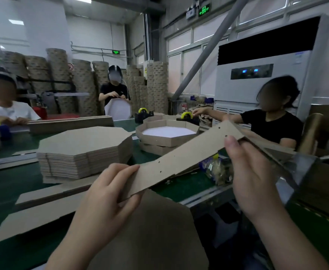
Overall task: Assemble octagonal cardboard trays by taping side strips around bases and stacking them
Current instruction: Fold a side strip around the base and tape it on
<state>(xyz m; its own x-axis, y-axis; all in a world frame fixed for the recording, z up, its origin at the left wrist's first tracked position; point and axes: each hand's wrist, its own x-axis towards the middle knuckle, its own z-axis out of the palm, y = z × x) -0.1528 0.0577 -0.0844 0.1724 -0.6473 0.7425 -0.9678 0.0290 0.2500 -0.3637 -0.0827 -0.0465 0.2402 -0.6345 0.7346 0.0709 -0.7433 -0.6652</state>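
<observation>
Pinching the strip (179, 154) by its 2 ends at mid-frame, the left hand (109, 195) and right hand (255, 172) are both grasping it, probably light, stiff and easily creased.

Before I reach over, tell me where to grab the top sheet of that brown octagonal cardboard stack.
Pinch the top brown octagonal cardboard sheet at its near straight edge, from your side, probably: it lies flat, so only edges offer grip, and that one faces you.
</observation>
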